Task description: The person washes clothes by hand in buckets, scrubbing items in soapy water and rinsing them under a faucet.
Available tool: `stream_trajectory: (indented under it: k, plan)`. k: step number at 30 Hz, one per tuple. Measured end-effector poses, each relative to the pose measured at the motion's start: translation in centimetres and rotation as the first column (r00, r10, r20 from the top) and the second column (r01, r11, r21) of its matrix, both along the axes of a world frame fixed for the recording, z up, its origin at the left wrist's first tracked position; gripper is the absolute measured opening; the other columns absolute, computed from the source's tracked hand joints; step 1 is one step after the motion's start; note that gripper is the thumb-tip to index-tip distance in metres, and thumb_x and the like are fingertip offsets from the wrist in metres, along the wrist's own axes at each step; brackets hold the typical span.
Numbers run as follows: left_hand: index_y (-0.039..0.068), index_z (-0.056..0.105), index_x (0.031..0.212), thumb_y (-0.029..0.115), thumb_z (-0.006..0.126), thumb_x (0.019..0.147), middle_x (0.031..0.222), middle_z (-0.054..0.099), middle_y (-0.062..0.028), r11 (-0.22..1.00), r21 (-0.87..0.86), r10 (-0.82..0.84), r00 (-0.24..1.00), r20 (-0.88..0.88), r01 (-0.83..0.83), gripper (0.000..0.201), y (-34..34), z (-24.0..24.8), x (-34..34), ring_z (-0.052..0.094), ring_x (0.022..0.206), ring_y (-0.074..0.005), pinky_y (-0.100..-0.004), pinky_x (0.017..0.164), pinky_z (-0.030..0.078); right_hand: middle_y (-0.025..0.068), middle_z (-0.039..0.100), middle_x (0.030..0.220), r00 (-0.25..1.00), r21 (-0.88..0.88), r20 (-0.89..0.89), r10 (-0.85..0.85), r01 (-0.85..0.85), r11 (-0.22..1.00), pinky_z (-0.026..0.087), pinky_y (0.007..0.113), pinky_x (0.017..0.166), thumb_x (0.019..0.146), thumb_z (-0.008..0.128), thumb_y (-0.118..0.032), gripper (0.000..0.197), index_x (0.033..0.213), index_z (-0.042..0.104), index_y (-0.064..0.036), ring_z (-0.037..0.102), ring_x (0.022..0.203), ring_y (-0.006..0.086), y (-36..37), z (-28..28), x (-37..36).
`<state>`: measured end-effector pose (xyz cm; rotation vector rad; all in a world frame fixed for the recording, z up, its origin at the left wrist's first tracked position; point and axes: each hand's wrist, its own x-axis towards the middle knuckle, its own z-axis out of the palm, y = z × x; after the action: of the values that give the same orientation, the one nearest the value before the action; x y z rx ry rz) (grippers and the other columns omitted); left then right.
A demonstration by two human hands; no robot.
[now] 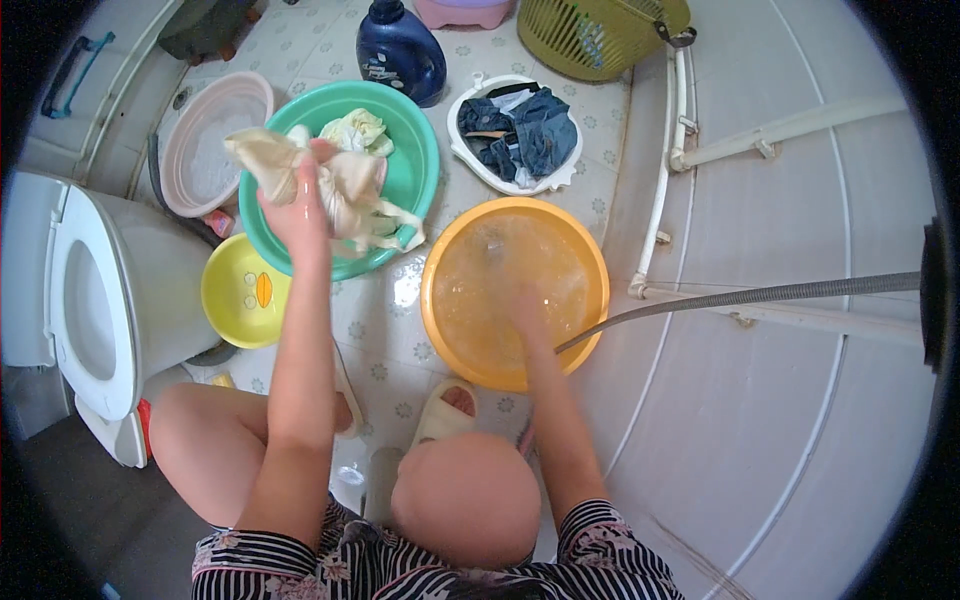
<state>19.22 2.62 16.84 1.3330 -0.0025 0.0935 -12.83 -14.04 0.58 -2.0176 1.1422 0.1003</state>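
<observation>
My left hand (297,208) grips a wet cream-coloured garment (350,195), gathered in a bunch above the green basin (428,150). One end of it sticks up at the left, and thin strap-like parts hang down toward the basin's near rim. A pale yellow-white cloth (357,132) lies inside that basin. My right hand (522,298) reaches into the orange basin (597,255), which holds cloudy, stirred water. Its fingers are blurred and partly under the surface, so what they hold, if anything, is hidden. Beside that wrist, a grey flexible hose (720,297) runs over the rim.
A white basin with dark blue clothes (545,130) stands beyond the orange one. Near the green basin are a dark blue detergent bottle (400,55), a pink basin (265,95) with sudsy water and a yellow basin (225,300). Left is a toilet (125,290); right, wall pipes (655,200).
</observation>
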Motion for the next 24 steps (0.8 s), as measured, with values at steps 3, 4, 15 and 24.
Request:
stream_trajectory:
  k: [3, 4, 15, 24]
  plan:
    - [-0.006, 0.046, 0.123, 0.019, 0.076, 0.072, 0.118, 0.055, -0.0134, 0.877, 0.463, 0.079, 0.989, 0.125, -0.129, 0.064, 4.9, -6.4, 3.6, 0.054, 0.108, -0.0222, -0.0313, 0.091, 0.043, 0.0223, 0.058, 0.113, 0.982, -0.433, -0.106, 0.154, -0.185, 0.882, 0.046, 0.042, 0.083, 0.081, 0.057, -0.017, 0.038, 0.115, 0.057, -0.0016, 0.058, 0.101, 0.0344, 7.1, -3.9, 0.4]
    - [-0.006, 0.043, 0.125, 0.02, 0.078, 0.07, 0.12, 0.053, -0.0153, 0.731, 0.669, -0.035, 0.971, 0.238, -0.138, 0.07, 3.7, -6.2, 1.1, 0.052, 0.111, -0.0232, -0.0316, 0.093, 0.042, 0.0223, 0.058, 0.113, 0.982, -0.446, -0.131, 0.133, -0.179, 0.877, 0.046, 0.042, 0.083, 0.081, 0.057, -0.017, 0.038, 0.115, 0.057, -0.0016, 0.058, 0.101, 0.0344, 6.8, -5.0, -1.1]
    - [0.001, 0.059, 0.101, 0.017, 0.075, 0.072, 0.098, 0.06, -0.009, 0.731, 0.565, -0.255, 0.921, -0.294, 0.383, 0.037, 4.6, -8.3, -5.1, 0.055, 0.085, -0.0149, -0.0284, 0.073, 0.046, 0.0181, 0.06, 0.081, 0.937, -0.049, 0.028, -0.348, 0.349, 0.936, 0.046, 0.042, 0.068, 0.084, 0.057, -0.022, 0.023, 0.092, 0.057, -0.001, 0.06, 0.077, 0.0331, 7.6, 8.7, 2.7]
    - [-0.002, 0.058, 0.094, 0.01, 0.062, 0.079, 0.102, 0.057, -0.013, 0.656, 0.714, -0.242, 0.964, -0.108, 0.244, 0.019, 5.8, -11.1, -6.0, 0.054, 0.096, -0.0255, -0.0344, 0.084, 0.042, 0.0162, 0.061, 0.08, 0.962, -0.205, 0.253, -0.107, 0.161, 0.966, 0.045, 0.043, 0.062, 0.085, 0.061, -0.022, 0.018, 0.092, 0.054, -0.0065, 0.06, 0.073, 0.0352, 7.8, 17.7, 10.7]
